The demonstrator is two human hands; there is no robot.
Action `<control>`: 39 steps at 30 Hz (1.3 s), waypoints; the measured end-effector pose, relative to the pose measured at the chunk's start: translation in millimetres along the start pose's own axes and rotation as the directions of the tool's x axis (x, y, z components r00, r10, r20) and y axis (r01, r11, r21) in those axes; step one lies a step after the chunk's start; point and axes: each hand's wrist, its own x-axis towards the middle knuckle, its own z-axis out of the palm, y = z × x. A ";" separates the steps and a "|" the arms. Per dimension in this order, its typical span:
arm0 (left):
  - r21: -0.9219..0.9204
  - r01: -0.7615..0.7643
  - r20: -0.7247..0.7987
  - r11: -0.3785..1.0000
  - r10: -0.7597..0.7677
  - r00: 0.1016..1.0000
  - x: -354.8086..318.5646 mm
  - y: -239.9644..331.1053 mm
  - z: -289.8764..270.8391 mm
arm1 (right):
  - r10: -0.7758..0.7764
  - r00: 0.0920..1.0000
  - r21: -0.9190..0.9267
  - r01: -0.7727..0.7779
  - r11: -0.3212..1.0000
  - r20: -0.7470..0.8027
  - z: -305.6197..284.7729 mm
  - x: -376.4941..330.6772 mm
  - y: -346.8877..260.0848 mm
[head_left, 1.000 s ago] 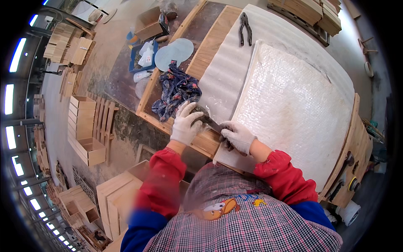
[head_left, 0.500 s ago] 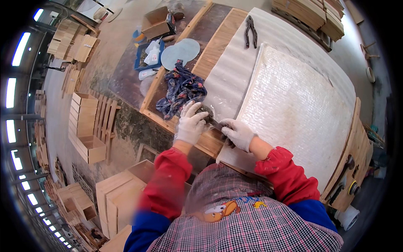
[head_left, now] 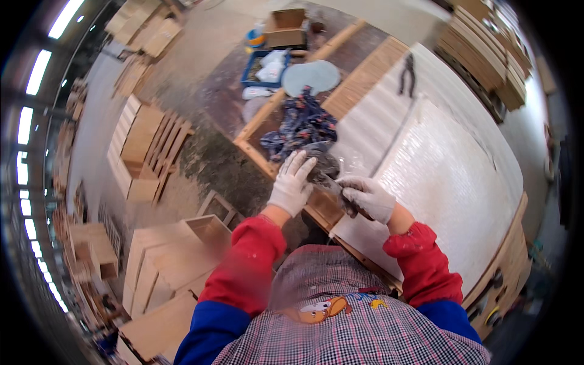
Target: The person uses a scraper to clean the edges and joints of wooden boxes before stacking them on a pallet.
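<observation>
The left hand (head_left: pixel 291 185), in a white glove, lies with its fingers nearly straight over the left side of a dark lump (head_left: pixel 324 163); whether it grips the lump or only rests there, I cannot tell. The right hand (head_left: pixel 368 199), gloved too, is closed on a dark tool (head_left: pixel 332 185) — its flat end points left toward the lump, while its other end shows below the fingers. Lump and tool are at the near edge of the bench, between the two hands. A crumpled floral cloth (head_left: pixel 301 128) lies just beyond the lump, on a wooden frame (head_left: pixel 261 125). Farther off are pale discs (head_left: pixel 311 77), a blue tray (head_left: pixel 246 79) holding a white bottle (head_left: pixel 271 69), and an open cardboard box (head_left: pixel 286 38). To the right, a wrapped panel (head_left: pixel 453 161) lies on white foam (head_left: pixel 368 134), with black pliers (head_left: pixel 407 76) on the foam near its far left corner — well apart from both hands. Wooden boxes (head_left: pixel 159 255) stand at the near left; stacked boards (head_left: pixel 480 55) are at the far right.
</observation>
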 end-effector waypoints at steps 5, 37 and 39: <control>-0.097 0.246 -0.090 0.964 -0.255 0.963 -83.7 8.6 -64.2 | -0.033 0.986 0.123 0.013 0.992 0.163 57.5 17.0 -19.5; 0.026 0.046 -0.078 0.999 -0.044 0.996 25.3 27.4 23.7 | 0.263 0.880 -0.025 -0.296 0.955 -0.396 -20.1 -7.8 31.2; -0.029 0.069 -0.087 0.997 -0.071 0.994 25.6 26.2 28.2 | 0.269 0.901 -0.023 -0.294 0.955 -0.339 -23.1 -6.1 32.4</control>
